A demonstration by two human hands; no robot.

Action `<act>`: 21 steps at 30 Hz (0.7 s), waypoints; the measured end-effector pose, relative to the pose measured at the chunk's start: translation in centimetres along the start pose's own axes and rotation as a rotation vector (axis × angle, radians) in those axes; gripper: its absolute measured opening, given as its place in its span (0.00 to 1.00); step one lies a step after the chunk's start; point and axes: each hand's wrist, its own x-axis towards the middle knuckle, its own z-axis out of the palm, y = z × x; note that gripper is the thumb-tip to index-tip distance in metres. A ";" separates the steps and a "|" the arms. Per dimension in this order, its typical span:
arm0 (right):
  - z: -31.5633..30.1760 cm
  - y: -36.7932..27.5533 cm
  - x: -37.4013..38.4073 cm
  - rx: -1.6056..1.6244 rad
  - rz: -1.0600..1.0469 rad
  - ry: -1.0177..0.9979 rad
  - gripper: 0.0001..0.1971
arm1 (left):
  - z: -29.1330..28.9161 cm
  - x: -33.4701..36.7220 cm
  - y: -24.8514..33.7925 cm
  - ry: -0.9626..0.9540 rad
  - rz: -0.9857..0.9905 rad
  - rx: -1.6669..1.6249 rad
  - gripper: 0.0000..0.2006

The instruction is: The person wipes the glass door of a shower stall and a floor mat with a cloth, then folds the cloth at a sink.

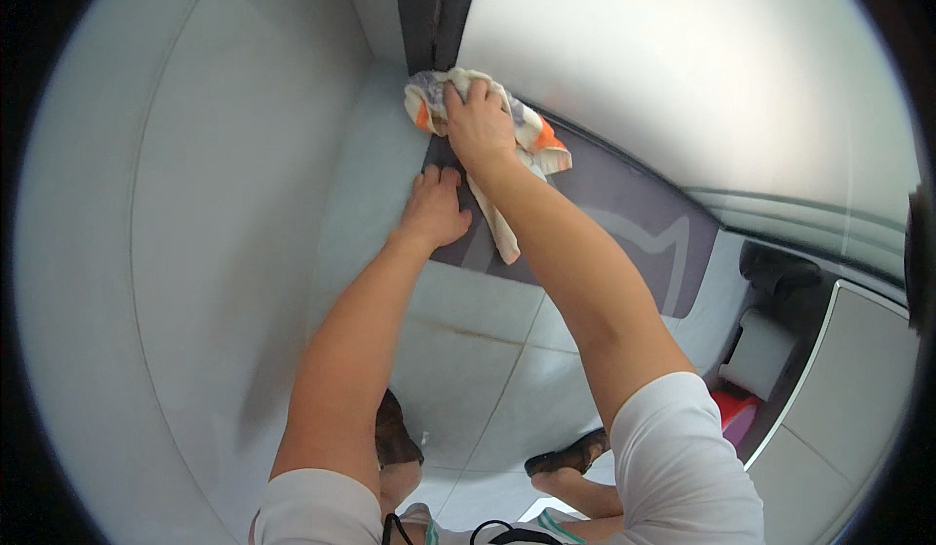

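Note:
My right hand point(480, 128) presses on a cream cloth point(546, 145) with orange and grey patches, its fingers bent into the bunched fabric. The cloth lies against the foot of the dark door frame point(437, 19), and a loose end of it trails back over the grey floor mat point(604, 189). Nearer to me, my left hand point(432, 212) leans on the left edge of that mat with the fingers and thumb apart. It holds nothing that I can see.
A pale wall point(234, 155) rises close on the left. Frosted glass point(682, 67) stands beyond the mat. On the right are a white-edged cabinet point(858, 369), a grey box-like thing point(759, 352) and a red and purple item point(733, 413). My dark shoes point(395, 433) rest on light tiles point(458, 301).

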 end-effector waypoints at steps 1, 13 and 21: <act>0.0 0.0 -0.1 -0.049 0.012 -0.056 0.23 | 0.0 0.0 0.0 -0.014 -0.021 0.003 0.25; -1.7 3.6 -0.5 0.057 0.050 -0.007 0.17 | -0.4 1.5 0.4 -0.051 0.010 -0.003 0.27; -4.2 18.1 -12.1 0.238 0.386 0.394 0.29 | -0.8 1.7 0.7 -0.062 -0.074 0.045 0.26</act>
